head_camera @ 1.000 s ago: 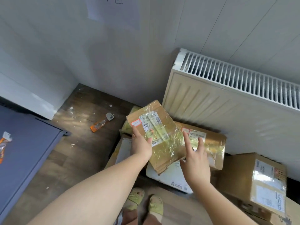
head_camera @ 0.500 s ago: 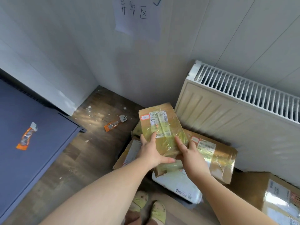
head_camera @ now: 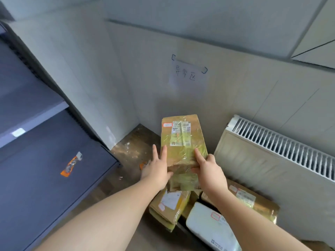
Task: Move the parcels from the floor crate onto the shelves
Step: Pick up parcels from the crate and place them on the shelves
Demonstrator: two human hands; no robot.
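Nearest the camera, two bare forearms reach forward above a heap of parcels on the floor: a white plastic mailer (head_camera: 212,228) lies closest, a small brown box (head_camera: 169,207) to its left, and a flat tape-wrapped box (head_camera: 253,201) to its right, just in front of the radiator (head_camera: 282,153). Above that heap, both hands carry a brown tape-wrapped parcel (head_camera: 183,140), held clear of the floor with its white shipping label facing up and its long side pointing away. The left hand (head_camera: 157,171) grips the parcel's near left edge, thumb hooked beneath, fingers extended along the side. The right hand (head_camera: 208,169) is closed on the near right corner, forefinger lying on the top face. Left of the parcel stands a dark shelf unit (head_camera: 45,171); an orange-wrapped packet (head_camera: 71,163) lies on its lower shelf. Beyond the parcel, a handwritten paper notice (head_camera: 188,75) is fixed to the wall.
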